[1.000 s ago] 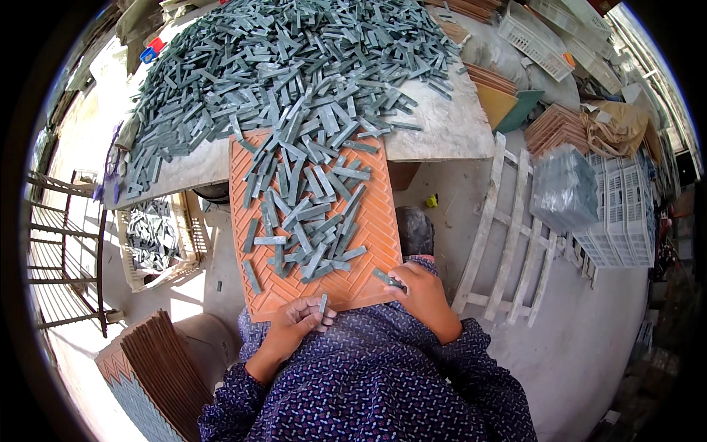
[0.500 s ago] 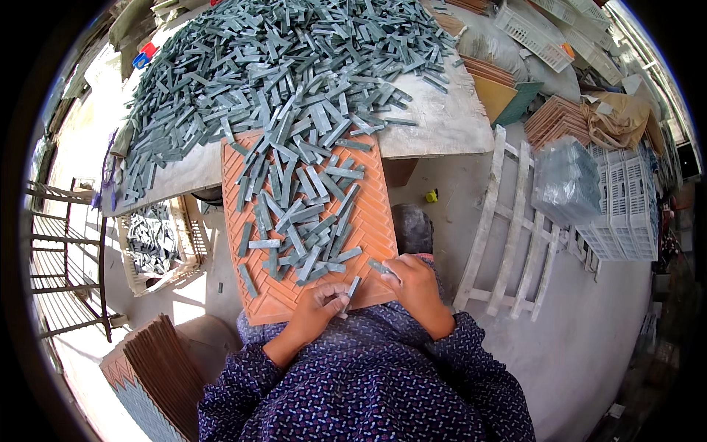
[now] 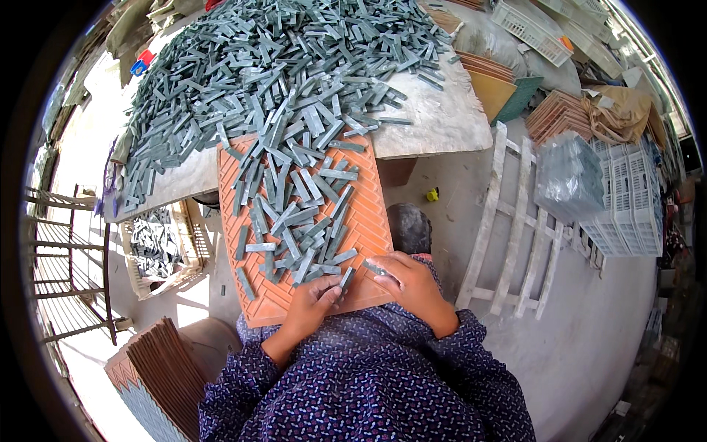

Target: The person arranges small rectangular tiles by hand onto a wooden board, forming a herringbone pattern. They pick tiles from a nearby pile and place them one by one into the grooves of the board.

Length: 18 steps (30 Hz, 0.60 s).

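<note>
- Our left hand (image 3: 313, 303) pinches a grey strip (image 3: 345, 278) at the near edge of the orange grooved tray (image 3: 368, 221)
- Our right hand (image 3: 409, 283) seems to grip another grey piece (image 3: 374, 269), mostly hidden
- The tray leans on the tabletop (image 3: 434, 121), under a heap of grey strips (image 3: 258, 66)

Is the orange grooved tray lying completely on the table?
No, the orange tray overhangs the table edge, its near end by the left hand and right hand.
</note>
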Motion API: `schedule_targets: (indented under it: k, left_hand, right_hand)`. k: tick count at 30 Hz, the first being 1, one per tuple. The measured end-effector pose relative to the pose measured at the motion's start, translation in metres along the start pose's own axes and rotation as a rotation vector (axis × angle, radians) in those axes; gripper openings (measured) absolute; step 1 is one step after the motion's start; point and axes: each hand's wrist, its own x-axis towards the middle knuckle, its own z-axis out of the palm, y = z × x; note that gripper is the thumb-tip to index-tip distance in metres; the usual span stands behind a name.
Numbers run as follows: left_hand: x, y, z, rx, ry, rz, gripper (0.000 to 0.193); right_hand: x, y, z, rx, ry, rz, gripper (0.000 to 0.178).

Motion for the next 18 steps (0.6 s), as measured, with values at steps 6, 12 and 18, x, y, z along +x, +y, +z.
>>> schedule_targets:
  k: [6, 12, 18]
  left_hand:
    - [0.004, 0.006, -0.001, 0.347, -0.021, 0.248, 0.026]
    - [0.01, 0.006, -0.017, 1.051, 0.16, 0.723, 0.035]
    - [0.027, 0.033, -0.059, 1.352, 0.526, 0.694, 0.035]
  right_hand:
    - [0.012, 0.011, 0.014, 0.005, -0.114, -0.306, 0.029]
    - [0.026, 0.014, 0.01, -0.117, -0.183, -0.21, 0.027]
    - [0.037, 0.007, 0.008, -0.055, -0.207, -0.166, 0.025]
